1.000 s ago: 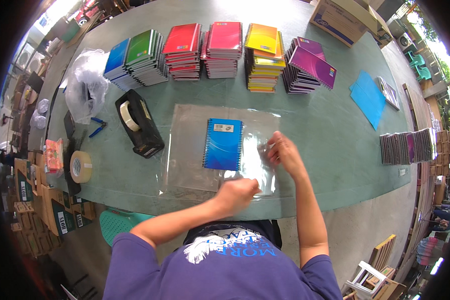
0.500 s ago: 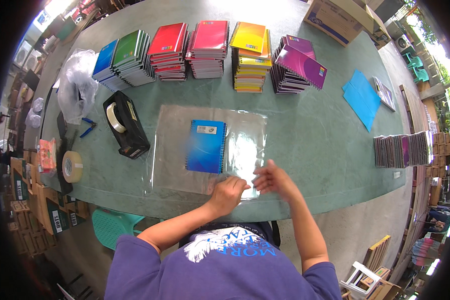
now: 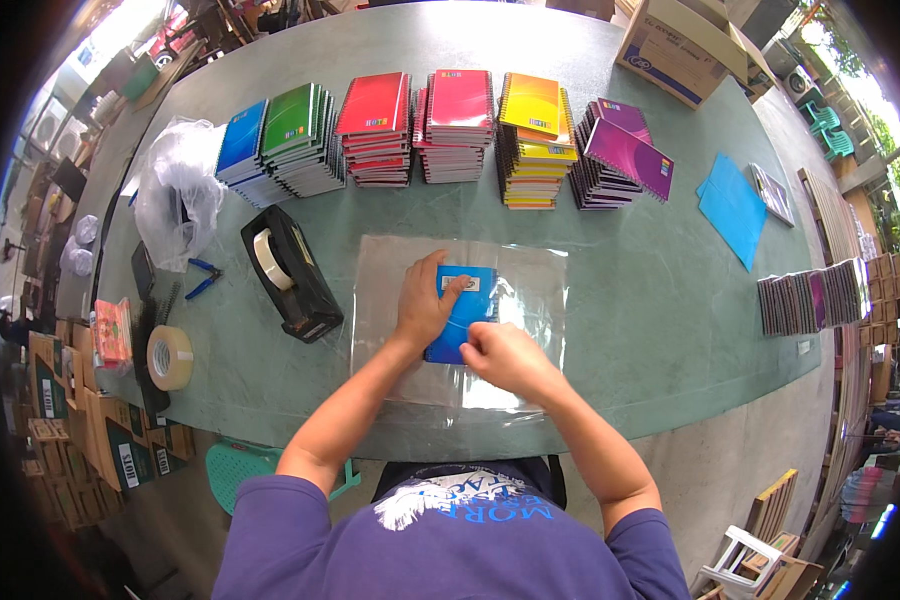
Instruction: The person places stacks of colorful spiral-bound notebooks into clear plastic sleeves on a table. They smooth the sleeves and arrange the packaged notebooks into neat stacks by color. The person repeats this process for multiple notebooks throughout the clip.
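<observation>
Head view: the blue, rectangular spiral-bound notebook (image 3: 452, 335) lies on the clear plastic sheet (image 3: 395, 275). The left hand (image 3: 424, 303), thumb spread, covers its far left; the right hand (image 3: 510, 362) curls at its near right, grip unclear. Likely positioning; the next move calls for steadiness.

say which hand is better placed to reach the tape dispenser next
Probably the left hand, over the blue notebook: it is nearer the tape dispenser than the right hand.
</observation>
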A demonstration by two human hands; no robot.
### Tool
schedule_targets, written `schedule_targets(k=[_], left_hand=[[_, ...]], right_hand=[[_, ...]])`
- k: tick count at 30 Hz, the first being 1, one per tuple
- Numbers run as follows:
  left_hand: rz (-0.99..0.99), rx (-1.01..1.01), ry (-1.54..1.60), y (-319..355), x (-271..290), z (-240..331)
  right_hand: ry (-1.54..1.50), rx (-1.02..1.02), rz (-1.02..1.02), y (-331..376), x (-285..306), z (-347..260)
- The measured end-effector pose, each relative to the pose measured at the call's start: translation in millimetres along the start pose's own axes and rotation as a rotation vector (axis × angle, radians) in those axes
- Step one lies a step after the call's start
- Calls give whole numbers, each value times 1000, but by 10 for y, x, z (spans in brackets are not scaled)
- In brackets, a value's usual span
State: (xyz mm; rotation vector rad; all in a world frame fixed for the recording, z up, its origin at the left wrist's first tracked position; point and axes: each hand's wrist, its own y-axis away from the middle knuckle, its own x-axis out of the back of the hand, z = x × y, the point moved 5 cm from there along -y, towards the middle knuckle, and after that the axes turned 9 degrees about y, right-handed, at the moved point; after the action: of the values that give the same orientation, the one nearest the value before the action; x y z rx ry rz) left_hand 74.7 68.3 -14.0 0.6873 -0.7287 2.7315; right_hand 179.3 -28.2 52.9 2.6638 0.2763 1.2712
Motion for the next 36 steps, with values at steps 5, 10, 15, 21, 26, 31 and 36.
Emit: schedule_targets(k=[5, 10, 15, 21, 26, 31, 36], left_hand=[[-75, 83, 93, 3, 0, 44], [-475, 409, 208, -635, -26, -389], [-719, -402, 93, -1097, -808, -434], [-1135, 86, 139, -1166, -647, -223], [-1254, 29, -365, -947, 199, -490], [-443, 745, 482, -526, 633, -310], [-346, 823, 536, 178, 689, -130]], right_hand=[[200, -18, 32, -105, -363, -25], [144, -80, 205, 73, -482, 11], [323, -166, 48, 113, -513, -56], [541, 37, 372, 63, -267, -42], [515, 100, 305, -2, -265, -9], [437, 156, 226, -41, -224, 132], [442, 213, 194, -100, -176, 234]])
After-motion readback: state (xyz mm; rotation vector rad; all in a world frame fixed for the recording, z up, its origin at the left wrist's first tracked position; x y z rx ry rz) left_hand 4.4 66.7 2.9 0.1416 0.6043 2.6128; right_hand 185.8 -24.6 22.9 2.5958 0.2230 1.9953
